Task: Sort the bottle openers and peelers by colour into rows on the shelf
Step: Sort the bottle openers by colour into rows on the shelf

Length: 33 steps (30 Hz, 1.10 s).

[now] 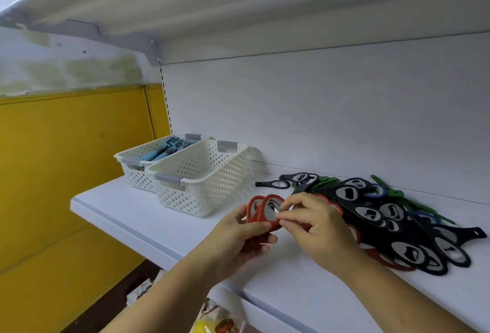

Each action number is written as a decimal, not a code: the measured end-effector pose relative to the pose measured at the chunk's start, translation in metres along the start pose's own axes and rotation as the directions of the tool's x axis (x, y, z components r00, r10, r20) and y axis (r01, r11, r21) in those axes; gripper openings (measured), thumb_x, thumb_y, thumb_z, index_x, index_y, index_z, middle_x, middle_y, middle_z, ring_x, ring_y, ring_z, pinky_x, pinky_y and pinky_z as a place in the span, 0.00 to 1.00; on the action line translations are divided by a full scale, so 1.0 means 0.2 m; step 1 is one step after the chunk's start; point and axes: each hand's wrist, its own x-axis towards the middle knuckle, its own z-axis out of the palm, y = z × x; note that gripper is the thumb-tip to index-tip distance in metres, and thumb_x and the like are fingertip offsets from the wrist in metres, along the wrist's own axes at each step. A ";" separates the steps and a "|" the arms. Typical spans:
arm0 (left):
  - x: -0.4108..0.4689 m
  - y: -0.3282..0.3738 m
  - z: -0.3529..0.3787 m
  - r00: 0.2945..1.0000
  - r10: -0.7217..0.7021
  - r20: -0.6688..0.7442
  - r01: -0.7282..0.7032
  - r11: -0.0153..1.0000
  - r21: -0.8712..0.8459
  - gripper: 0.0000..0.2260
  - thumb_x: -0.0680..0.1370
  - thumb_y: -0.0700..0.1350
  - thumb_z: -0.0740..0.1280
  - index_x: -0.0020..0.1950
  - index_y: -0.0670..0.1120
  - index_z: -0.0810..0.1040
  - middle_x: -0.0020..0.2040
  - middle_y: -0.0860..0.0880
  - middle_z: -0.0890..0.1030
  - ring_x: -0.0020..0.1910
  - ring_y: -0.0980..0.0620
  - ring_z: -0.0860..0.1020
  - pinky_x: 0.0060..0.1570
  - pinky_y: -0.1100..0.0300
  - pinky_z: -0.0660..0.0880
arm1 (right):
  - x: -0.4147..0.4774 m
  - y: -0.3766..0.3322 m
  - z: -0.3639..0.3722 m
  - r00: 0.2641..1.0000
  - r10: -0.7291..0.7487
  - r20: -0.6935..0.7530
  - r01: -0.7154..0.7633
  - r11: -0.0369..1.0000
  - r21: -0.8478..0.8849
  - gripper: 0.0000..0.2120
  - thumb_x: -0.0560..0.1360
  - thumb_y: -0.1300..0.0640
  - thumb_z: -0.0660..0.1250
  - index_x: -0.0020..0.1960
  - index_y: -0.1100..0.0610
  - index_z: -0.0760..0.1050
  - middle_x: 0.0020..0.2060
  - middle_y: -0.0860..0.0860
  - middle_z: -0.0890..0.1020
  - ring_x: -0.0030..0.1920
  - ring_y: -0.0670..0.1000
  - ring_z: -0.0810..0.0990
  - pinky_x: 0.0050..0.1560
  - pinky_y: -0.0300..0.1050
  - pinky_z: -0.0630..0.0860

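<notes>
My left hand (pixel 238 237) grips two red bottle openers (pixel 261 210) by their handles, heads up, above the white shelf (pixel 148 226). My right hand (pixel 315 229) pinches the metal head of the nearer red opener with thumb and fingertips. To the right lies a mixed pile of bottle openers (pixel 392 221), mostly black, with some red, blue and green ones among them. Two black openers (pixel 289 181) lie apart at the pile's far left. Blue peelers (pixel 164 149) fill the rear white basket (pixel 132 171).
A second white perforated basket (pixel 206 189) stands in front of the first, nothing visible inside. The shelf's back panel (pixel 318 110) rises behind, another shelf overhead. A yellow wall (pixel 66 173) is at the left. Packaged goods show below the shelf edge.
</notes>
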 end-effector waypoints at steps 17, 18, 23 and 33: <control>-0.23 -0.02 0.29 0.991 -0.022 0.133 0.002 0.989 0.149 0.23 0.70 0.34 0.65 0.64 0.43 0.68 0.47 0.42 0.80 0.34 0.46 0.77 0.35 0.58 0.72 | -0.01 -0.20 -0.36 0.639 0.581 0.504 -0.767 0.437 0.470 0.10 0.77 0.64 0.65 0.53 0.56 0.82 0.33 0.55 0.75 0.29 0.44 0.71 0.26 0.35 0.64; -0.22 -0.02 0.32 0.986 -0.036 0.166 0.010 0.988 0.156 0.23 0.70 0.34 0.65 0.65 0.42 0.67 0.47 0.41 0.81 0.35 0.46 0.78 0.35 0.58 0.72 | -0.02 -0.20 -0.39 0.643 0.596 0.480 -0.762 0.435 0.480 0.10 0.77 0.63 0.65 0.52 0.55 0.83 0.34 0.56 0.76 0.29 0.44 0.70 0.26 0.35 0.64; -0.16 -0.03 0.48 0.888 -0.173 0.425 0.124 0.982 0.141 0.14 0.70 0.37 0.64 0.55 0.42 0.78 0.44 0.43 0.81 0.36 0.48 0.79 0.38 0.59 0.74 | -0.11 -0.25 -0.60 0.698 0.571 0.432 -0.716 0.560 0.417 0.12 0.77 0.63 0.65 0.55 0.53 0.82 0.36 0.53 0.80 0.29 0.44 0.70 0.31 0.37 0.66; 0.03 -0.25 0.87 0.925 -0.093 0.369 0.031 0.985 0.170 0.03 0.73 0.36 0.67 0.44 0.40 0.74 0.31 0.45 0.76 0.31 0.47 0.74 0.35 0.56 0.70 | -0.41 -0.23 -1.01 0.609 0.791 -0.055 -0.785 0.611 0.099 0.05 0.74 0.60 0.70 0.45 0.51 0.80 0.37 0.52 0.81 0.26 0.39 0.73 0.30 0.31 0.68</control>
